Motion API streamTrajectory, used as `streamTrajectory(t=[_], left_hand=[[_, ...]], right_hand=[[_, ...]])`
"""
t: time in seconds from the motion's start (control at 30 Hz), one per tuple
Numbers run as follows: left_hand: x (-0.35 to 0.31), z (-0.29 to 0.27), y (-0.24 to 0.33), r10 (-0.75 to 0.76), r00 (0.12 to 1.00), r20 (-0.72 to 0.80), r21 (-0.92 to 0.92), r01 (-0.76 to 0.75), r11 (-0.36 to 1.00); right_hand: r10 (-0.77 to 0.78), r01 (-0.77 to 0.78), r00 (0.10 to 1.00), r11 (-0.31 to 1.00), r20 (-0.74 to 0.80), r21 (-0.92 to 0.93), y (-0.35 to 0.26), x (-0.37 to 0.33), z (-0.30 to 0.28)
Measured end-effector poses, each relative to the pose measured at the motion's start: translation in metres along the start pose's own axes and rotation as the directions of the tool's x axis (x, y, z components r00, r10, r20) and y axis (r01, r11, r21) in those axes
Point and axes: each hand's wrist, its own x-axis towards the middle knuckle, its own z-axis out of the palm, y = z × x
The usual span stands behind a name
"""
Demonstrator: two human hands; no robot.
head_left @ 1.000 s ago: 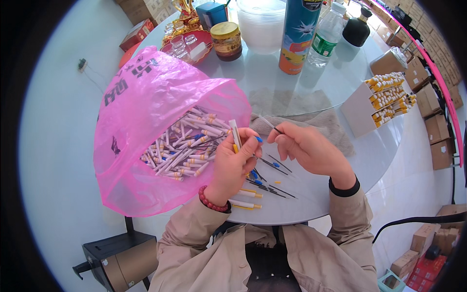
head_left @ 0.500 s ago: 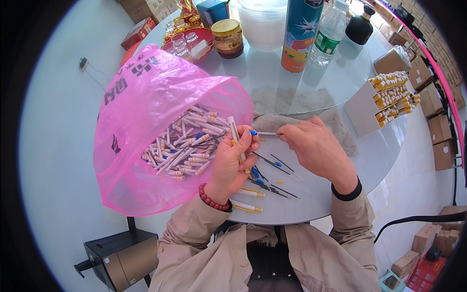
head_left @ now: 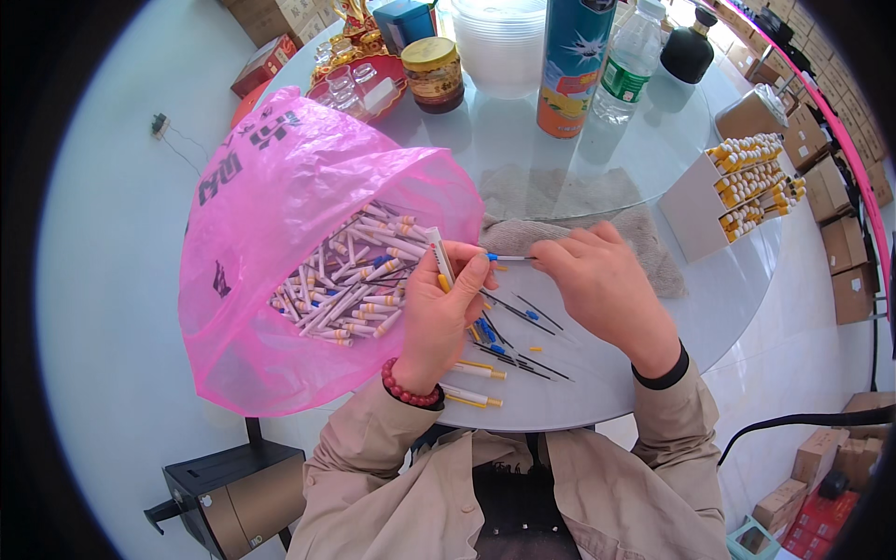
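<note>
My left hand (head_left: 437, 313) is closed round a white pen barrel (head_left: 438, 250) with a yellow part, held upright between the fingers. A small blue piece (head_left: 492, 257) shows at its fingertips. From that piece a thin pen refill (head_left: 514, 258) reaches across to my right hand (head_left: 607, 289), whose thumb and fingers pinch its other end. Below the hands lie loose dark refills (head_left: 523, 365), small blue pieces (head_left: 532, 315) and a yellow bit (head_left: 536, 349). Two white-and-yellow pens (head_left: 471, 396) rest near the table's front edge. On the left, white pen parts (head_left: 378, 305) fill an open pink plastic bag (head_left: 289, 168).
A grey cloth (head_left: 644, 247) lies beyond my right hand. At the right stands a white box (head_left: 693, 219) of pens (head_left: 751, 187). A jar (head_left: 434, 79), plastic tubs (head_left: 504, 51), a spray can (head_left: 571, 70) and a bottle (head_left: 620, 79) line the back.
The white barrel in my left hand has shifted slightly left and down. The left fingers have changed their hold near the blue piece; my right hand has barely moved.
</note>
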Motion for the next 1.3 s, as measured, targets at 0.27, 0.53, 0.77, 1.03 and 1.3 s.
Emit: streamTrajectory(t=[0.27,0.53,0.77,1.03,1.3], left_hand=[[-0.002,-0.001,0.003,-0.113,0.990,0.090,-0.034,0.117,0.993],[-0.001,-0.004,0.004,-0.209,0.967,0.146,-0.076,0.222,0.972],[-0.003,-0.004,0.007,-0.214,0.949,0.232,-0.143,0.251,0.957],[-0.002,-0.006,0.007,-0.327,0.911,0.252,-0.051,0.351,0.935],[-0.002,-0.002,0.001,-0.464,0.838,0.288,0.101,0.456,0.885]], right_hand=[[-0.006,-0.009,0.991,0.994,-0.137,-0.110,0.003,0.003,-0.002],[-0.056,0.047,0.993,0.995,-0.099,-0.086,0.001,0.004,-0.005],[-0.056,0.062,0.992,0.997,-0.114,0.052,0.003,0.007,-0.003],[-0.141,0.143,0.977,0.990,-0.162,-0.003,0.006,0.010,-0.010],[-0.189,0.177,0.962,0.981,-0.198,-0.077,-0.004,0.017,-0.021]])
